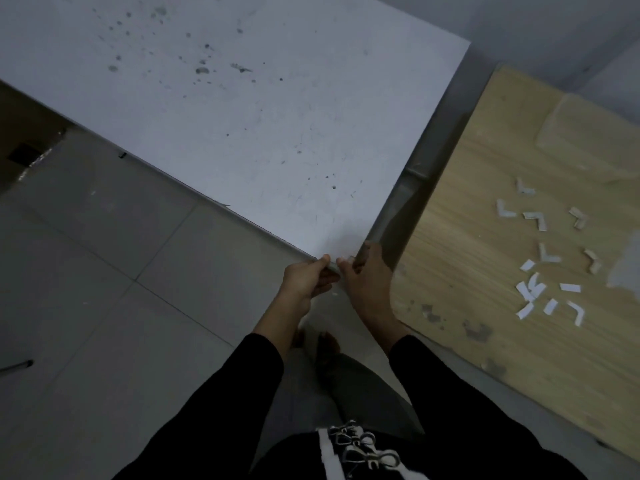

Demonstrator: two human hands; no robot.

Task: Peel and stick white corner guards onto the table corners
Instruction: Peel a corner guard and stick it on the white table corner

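At the white table's (242, 133) near corner, left hand (306, 280) and right hand (365, 282) pinch it with curled fingers, probably over a corner guard; press its 2 flaps flat.

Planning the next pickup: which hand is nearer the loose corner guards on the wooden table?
Right. The right hand sits image-left of the corner guards; the left hand sits farther left.

Two hands (304, 280), two tables (242, 133), about seven loose corner guards (535, 220), several white strips (570, 287)
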